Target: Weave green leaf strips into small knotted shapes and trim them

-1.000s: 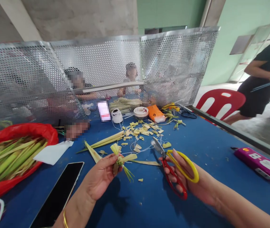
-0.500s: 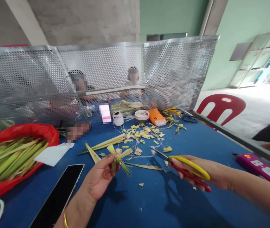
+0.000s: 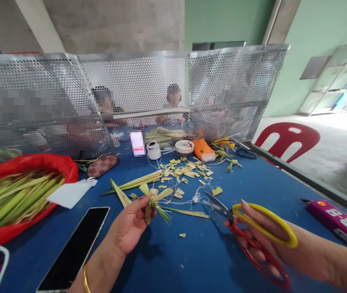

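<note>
Between the thumb and fingers of my left hand (image 3: 133,224) is a small tied bundle of leaf strips (image 3: 153,201), pale flaps spread at its top and green ends fanned out below. My right hand (image 3: 262,244) has its fingers in the yellow and red handles of a pair of scissors (image 3: 234,215). Their blades stand apart, pointing left towards the bundle without touching it. Behind both hands lie many cut leaf pieces (image 3: 188,169) and loose white thread (image 3: 195,197). Longer leaf strips (image 3: 139,181) rest on the blue table just beyond my left hand.
On the left are a red bag of long leaves (image 3: 66,165), white paper (image 3: 72,193) and a phone (image 3: 75,248). At the back stand a thread spool (image 3: 153,151), a tape roll (image 3: 184,147) and an orange pack (image 3: 203,149), before a perforated metal screen (image 3: 137,77). Two people sit behind it.
My right hand has drawn back to the right and nearer to me, and the scissors have opened wider. My left hand keeps the leaf bundle in nearly the same place.
</note>
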`<state>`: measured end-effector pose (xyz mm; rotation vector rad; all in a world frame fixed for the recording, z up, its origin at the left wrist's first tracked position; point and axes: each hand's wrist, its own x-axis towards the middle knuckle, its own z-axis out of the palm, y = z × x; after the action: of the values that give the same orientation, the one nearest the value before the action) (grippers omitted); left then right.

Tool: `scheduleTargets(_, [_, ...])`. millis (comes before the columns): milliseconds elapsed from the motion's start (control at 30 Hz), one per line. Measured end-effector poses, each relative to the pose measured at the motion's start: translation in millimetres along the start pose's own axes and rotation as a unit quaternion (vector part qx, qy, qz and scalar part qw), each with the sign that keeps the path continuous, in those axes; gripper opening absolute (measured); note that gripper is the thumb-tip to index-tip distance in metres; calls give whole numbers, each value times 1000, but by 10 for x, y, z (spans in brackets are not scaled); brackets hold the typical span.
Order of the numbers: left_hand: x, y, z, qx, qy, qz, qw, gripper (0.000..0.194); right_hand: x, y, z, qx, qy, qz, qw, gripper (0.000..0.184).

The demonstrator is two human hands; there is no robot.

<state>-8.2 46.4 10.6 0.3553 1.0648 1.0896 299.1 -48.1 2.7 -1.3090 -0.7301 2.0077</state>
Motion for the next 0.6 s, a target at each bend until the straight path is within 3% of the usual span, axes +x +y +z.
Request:
scheduleTargets(267, [5, 31, 18, -31, -3, 22, 999, 16, -65, 97, 166, 55, -29, 9, 998, 54])
scheduleTargets(433, [-24, 17, 34, -35, -7, 13, 999, 15, 215, 83, 319, 47, -62, 6, 997, 55])
scheduleTargets(600, [-61, 24, 42, -46, -22, 18, 999, 15, 450, 43, 400, 54, -53, 10, 997, 53])
